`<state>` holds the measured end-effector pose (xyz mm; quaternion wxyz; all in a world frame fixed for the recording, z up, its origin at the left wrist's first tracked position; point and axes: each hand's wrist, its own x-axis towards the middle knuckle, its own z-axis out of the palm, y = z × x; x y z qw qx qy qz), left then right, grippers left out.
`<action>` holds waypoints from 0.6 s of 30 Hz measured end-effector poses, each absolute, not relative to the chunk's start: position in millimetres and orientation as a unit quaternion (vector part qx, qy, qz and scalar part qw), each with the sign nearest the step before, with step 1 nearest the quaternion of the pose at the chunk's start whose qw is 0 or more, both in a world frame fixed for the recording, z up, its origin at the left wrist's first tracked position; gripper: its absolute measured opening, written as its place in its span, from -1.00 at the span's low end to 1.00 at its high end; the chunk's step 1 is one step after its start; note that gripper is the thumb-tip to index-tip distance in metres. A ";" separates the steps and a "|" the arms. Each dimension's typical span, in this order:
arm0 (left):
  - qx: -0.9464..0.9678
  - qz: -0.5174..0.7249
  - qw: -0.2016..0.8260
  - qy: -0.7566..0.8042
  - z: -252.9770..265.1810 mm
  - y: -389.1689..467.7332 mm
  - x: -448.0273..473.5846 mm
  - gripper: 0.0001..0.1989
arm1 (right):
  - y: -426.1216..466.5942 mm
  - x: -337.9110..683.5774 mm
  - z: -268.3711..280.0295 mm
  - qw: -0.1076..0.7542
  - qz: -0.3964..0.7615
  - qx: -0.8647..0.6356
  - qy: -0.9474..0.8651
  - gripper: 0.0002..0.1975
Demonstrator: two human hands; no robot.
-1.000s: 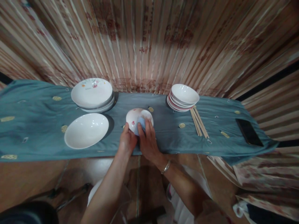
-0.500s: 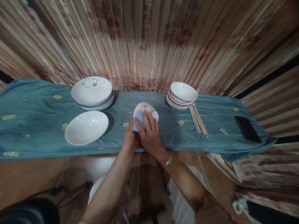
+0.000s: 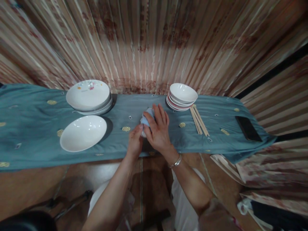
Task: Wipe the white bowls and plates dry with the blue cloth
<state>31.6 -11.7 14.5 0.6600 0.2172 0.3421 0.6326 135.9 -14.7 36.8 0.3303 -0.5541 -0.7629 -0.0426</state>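
Note:
Above the front part of the table, my two hands meet around a light blue cloth (image 3: 147,118). My right hand (image 3: 159,133) is closed over the cloth from the right, its fingers bent together. From the lower left my left hand (image 3: 135,142) grips a small white bowl, thumb up against the cloth. Hands and cloth cover nearly all of this bowl; only a pale sliver shows by the left thumb. To the left of my hands a larger white bowl (image 3: 83,133) rests tilted on the table.
A stack of white plates (image 3: 88,95), the top one flowered, stands at the back left. Stacked small bowls (image 3: 183,93) sit at the back right, with wooden chopsticks (image 3: 199,121) beside them. A black phone (image 3: 248,128) lies far right on the teal tablecloth (image 3: 125,144). Curtains (image 3: 134,48) hang behind.
The small bowl has turned in my hands, so its flower-marked white surface no longer shows. My right hand has shifted slightly right relative to my left. The whole view has moved a little.

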 end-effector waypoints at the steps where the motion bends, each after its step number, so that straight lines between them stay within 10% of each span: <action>1: 0.212 0.628 0.663 0.348 14.6 -11.4 31.7 -0.88 | -13.3 137.6 38.1 0.332 -0.036 -0.556 -0.761 -0.55; 18: 0.268 0.611 0.644 0.374 4.5 -8.6 28.2 -0.70 | 28.4 170.5 27.5 0.569 0.230 -0.547 -0.569 -0.62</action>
